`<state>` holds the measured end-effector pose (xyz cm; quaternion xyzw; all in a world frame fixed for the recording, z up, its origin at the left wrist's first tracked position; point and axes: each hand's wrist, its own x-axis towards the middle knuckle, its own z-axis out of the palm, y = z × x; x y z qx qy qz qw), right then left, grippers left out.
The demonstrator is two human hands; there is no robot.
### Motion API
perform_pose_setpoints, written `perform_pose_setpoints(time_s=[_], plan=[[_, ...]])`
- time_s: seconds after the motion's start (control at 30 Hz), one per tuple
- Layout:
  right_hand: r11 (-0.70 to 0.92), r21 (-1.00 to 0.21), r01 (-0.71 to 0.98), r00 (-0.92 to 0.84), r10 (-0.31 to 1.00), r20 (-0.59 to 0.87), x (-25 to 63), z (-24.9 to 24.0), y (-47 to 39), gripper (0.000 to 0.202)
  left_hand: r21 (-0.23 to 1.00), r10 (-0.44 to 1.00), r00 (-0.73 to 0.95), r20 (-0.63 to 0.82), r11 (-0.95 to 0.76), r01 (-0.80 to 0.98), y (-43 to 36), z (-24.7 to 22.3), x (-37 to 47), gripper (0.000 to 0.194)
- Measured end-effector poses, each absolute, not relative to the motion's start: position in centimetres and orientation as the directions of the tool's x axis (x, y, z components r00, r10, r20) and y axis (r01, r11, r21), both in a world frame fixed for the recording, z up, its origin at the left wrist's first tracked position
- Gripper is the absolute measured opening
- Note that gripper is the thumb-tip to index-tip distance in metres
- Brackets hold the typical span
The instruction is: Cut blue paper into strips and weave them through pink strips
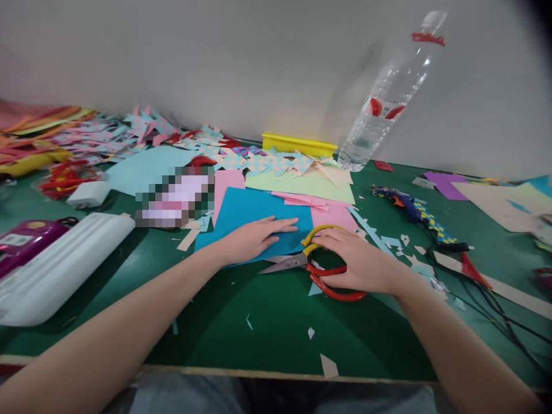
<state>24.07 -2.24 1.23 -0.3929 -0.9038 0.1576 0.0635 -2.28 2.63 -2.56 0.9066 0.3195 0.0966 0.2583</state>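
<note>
My left hand point(254, 237) lay flat, fingers spread, on the blue paper sheet point(254, 215) at frame centre, pinning it to the green tabletop point(267, 322). My right hand point(357, 261) covered the scissors point(319, 267) just beside it, its grip loosely curled over the handles, not clamped.

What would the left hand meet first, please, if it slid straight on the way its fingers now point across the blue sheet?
The left hand lies flat on the blue sheet, fingers pointing right. Going straight on, it would probably first meet the yellow handle loop of the scissors, just ahead of its fingertips; depth is hard to judge.
</note>
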Motion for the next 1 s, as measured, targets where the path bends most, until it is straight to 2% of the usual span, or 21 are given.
perform_pose_setpoints(time_s=[0.3,0.5,1.0], plan=[[0.662,-0.326,0.675,-0.696,0.718,0.015,23.2,1.0,-2.3,0.048,0.557,0.619,0.784,0.045,-0.667,0.494,2.5,-2.2,-2.1,0.052],[0.667,-0.287,0.688,-0.7,0.714,-0.016,23.3,1.3,-2.4,0.049,0.51,0.63,0.775,0.056,-0.685,0.52,2.4,-2.4,-2.2,0.048],[0.673,-0.307,0.674,-0.712,0.701,-0.027,21.8,1.6,-2.9,0.045,0.546,0.598,0.795,0.1,-0.701,0.459,2.9,-3.0,-2.3,0.05]])
